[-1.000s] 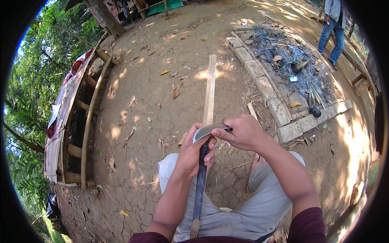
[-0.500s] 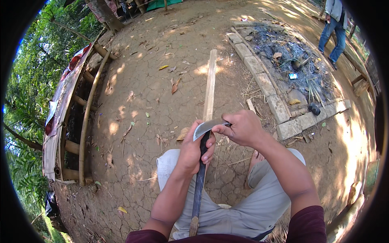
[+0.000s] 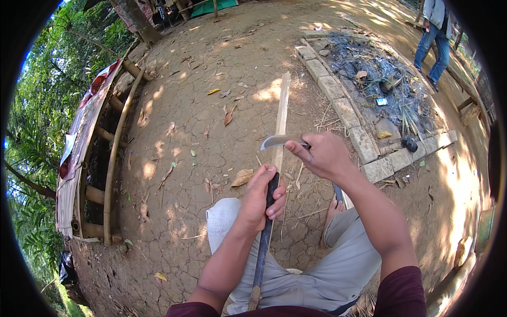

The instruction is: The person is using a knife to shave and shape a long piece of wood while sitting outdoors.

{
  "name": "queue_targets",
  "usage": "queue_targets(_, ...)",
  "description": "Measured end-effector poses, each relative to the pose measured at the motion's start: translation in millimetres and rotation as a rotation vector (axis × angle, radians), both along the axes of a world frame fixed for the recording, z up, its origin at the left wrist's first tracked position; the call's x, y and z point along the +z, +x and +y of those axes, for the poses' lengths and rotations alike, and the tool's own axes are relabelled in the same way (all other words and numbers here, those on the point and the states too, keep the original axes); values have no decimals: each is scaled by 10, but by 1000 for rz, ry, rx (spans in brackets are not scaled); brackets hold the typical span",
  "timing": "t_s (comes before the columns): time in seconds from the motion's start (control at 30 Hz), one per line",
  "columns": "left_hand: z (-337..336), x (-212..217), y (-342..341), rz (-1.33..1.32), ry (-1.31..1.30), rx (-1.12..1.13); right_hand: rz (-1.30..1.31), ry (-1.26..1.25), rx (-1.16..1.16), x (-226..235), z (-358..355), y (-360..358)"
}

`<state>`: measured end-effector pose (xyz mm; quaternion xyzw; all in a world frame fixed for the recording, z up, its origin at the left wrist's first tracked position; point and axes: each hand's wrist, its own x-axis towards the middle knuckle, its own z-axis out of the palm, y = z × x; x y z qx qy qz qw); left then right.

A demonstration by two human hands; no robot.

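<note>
Both hands slide apart: left hand (image 3: 264, 198) clenches the dark handle (image 3: 262, 248). Right hand (image 3: 325, 154) pinches the curved blade (image 3: 277, 140) on the bamboo strip (image 3: 281, 108).

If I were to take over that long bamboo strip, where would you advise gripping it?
Grip the bamboo strip on its dark lower stretch, where the left hand wraps it, coming from the left. The right hand holds the curved knife across it higher up, so stay below the blade.

Left hand (image 3: 264, 198) curled shut in a fist, thumb up, forearm reaching in from the lower edge, right hand (image 3: 322, 154) raised ahead of it, fingers pinched closed, wrist bent, maroon sleeve at the elbow
</note>
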<state>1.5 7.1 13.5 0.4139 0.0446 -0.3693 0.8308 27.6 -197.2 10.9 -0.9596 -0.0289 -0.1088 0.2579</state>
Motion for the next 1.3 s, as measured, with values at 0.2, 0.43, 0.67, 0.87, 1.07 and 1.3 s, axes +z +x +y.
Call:
queue_targets(0.2,44,-47,18,3,127,-2,-119,-113,105,-43,219,-256)
queue_targets(0.43,-26,42,-14,-3,152,22,-306,-222,34,-157,151,-132)
queue_targets(0.67,-120,34,-87,-12,91,-36,-176,-143,-253,92,-88,218)
queue_targets(0.87,-57,35,-48,32,102,-15,-149,-94,-87,119,55,69)
queue_targets(1.07,34,-50,9,53,93,-25,-176,-128,103,37,277,-226)
queue_targets(1.3,-93,3,-81,15,105,-48,-109,0,-101,34,-142,117)
